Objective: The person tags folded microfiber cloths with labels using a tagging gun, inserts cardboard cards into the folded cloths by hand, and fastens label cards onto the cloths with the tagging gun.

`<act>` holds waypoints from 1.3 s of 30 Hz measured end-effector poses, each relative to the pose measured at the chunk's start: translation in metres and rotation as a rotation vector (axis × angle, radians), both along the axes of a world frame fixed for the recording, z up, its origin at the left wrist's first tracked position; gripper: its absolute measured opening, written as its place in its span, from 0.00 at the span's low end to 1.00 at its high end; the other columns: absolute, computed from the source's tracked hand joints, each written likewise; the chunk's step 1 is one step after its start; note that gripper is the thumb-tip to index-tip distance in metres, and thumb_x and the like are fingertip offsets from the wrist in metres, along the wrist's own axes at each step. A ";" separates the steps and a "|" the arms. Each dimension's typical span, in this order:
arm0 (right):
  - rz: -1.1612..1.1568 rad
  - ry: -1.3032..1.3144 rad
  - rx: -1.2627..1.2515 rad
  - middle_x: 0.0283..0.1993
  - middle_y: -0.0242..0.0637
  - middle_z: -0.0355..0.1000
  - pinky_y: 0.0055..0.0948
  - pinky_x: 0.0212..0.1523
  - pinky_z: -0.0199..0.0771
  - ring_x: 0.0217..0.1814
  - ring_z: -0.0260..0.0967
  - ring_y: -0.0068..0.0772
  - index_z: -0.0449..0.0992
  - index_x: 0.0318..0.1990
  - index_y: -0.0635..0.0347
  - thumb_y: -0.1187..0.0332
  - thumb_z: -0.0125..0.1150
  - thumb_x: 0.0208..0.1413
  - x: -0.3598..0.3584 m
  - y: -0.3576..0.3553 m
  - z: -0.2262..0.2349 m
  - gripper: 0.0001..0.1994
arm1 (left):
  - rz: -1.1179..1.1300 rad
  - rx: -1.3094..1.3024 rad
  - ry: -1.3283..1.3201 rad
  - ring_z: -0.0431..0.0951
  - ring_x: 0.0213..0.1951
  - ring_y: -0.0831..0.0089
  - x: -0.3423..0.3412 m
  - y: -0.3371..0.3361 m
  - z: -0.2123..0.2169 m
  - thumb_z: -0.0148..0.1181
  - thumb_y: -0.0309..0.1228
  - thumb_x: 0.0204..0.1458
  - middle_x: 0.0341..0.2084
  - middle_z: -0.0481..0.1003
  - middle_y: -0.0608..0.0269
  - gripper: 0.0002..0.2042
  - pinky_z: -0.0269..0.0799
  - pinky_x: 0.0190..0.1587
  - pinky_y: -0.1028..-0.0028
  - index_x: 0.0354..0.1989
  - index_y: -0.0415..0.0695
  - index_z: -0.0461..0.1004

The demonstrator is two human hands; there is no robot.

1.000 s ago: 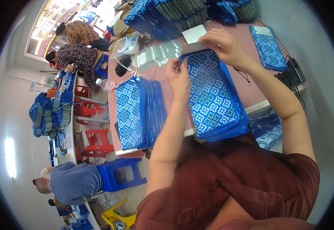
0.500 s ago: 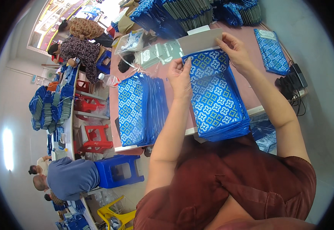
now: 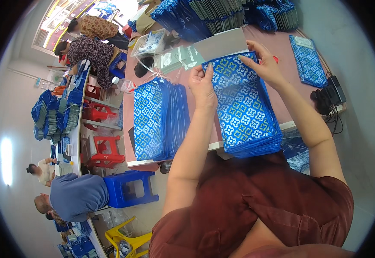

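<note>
Patterned bag (image 3: pixel 243 107) — far edge between hands

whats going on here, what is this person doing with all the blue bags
A person stands at a pink table with both hands at the far end of a stack of flat blue patterned bags. The left hand grips the top bag's left corner, and the right hand pinches its right corner, beside a grey card sheet. A second pile of the same bags lies to the left, one single bag to the right. Other people work at a table further left.
</note>
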State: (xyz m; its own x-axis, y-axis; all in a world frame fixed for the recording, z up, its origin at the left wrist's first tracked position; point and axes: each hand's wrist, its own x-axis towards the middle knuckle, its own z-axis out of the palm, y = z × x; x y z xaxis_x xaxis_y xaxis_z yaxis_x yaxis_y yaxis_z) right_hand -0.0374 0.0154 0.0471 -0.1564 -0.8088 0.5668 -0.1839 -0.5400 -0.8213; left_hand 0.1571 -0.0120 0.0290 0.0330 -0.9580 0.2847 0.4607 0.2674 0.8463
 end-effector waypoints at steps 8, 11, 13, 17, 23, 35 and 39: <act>-0.012 0.095 0.031 0.36 0.29 0.75 0.18 0.38 0.70 0.36 0.69 0.16 0.74 0.54 0.64 0.67 0.64 0.59 -0.007 -0.007 -0.012 0.18 | 0.106 -0.109 -0.122 0.75 0.39 0.81 -0.011 0.013 0.018 0.62 0.22 0.56 0.39 0.77 0.65 0.13 0.69 0.46 0.81 0.49 0.38 0.72; -0.038 0.062 0.050 0.32 0.28 0.75 0.17 0.36 0.70 0.33 0.69 0.15 0.76 0.50 0.63 0.66 0.66 0.57 -0.013 -0.015 -0.016 0.16 | -0.092 -0.077 -0.191 0.74 0.39 0.81 -0.001 0.004 0.009 0.62 0.22 0.56 0.38 0.76 0.67 0.14 0.69 0.46 0.80 0.51 0.38 0.72; -0.039 0.023 0.090 0.31 0.28 0.75 0.17 0.34 0.69 0.32 0.69 0.14 0.77 0.47 0.63 0.66 0.67 0.57 -0.019 -0.018 -0.018 0.14 | -0.083 -0.102 -0.216 0.75 0.40 0.81 0.001 0.002 0.009 0.61 0.22 0.57 0.38 0.77 0.68 0.13 0.70 0.45 0.79 0.50 0.38 0.73; -0.113 0.071 0.166 0.28 0.29 0.76 0.17 0.32 0.69 0.30 0.70 0.15 0.79 0.36 0.64 0.65 0.70 0.54 -0.024 -0.019 -0.017 0.10 | -0.104 -0.084 -0.275 0.75 0.43 0.79 0.008 0.001 0.012 0.60 0.21 0.56 0.42 0.77 0.65 0.14 0.69 0.48 0.78 0.52 0.38 0.72; -0.179 0.165 -0.125 0.29 0.31 0.76 0.19 0.31 0.70 0.31 0.71 0.16 0.79 0.35 0.64 0.66 0.70 0.54 -0.017 -0.014 -0.007 0.10 | -0.194 -0.053 -0.376 0.71 0.54 0.73 0.019 -0.002 0.017 0.61 0.20 0.54 0.52 0.74 0.61 0.19 0.63 0.59 0.74 0.55 0.38 0.70; 0.184 -0.255 0.217 0.33 0.27 0.75 0.15 0.37 0.67 0.35 0.69 0.14 0.79 0.41 0.63 0.72 0.66 0.56 -0.021 -0.020 -0.028 0.08 | -0.226 -0.049 -0.367 0.73 0.46 0.75 0.024 -0.005 0.001 0.61 0.23 0.52 0.44 0.77 0.64 0.17 0.68 0.51 0.75 0.52 0.37 0.74; 0.224 -0.271 0.193 0.37 0.29 0.77 0.15 0.42 0.69 0.37 0.71 0.16 0.78 0.51 0.62 0.76 0.61 0.59 -0.024 -0.022 -0.034 0.12 | -0.166 -0.128 -0.280 0.75 0.43 0.75 0.024 -0.004 0.002 0.62 0.22 0.49 0.40 0.77 0.64 0.12 0.70 0.49 0.75 0.44 0.37 0.78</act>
State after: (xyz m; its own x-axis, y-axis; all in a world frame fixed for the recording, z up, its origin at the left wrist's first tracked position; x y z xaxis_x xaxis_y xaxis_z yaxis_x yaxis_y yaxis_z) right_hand -0.0617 -0.0068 0.0130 -0.0874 -0.9275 0.3635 0.1585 -0.3732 -0.9141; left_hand 0.1811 -0.0157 0.0311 -0.2164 -0.8996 0.3793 0.2615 0.3209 0.9103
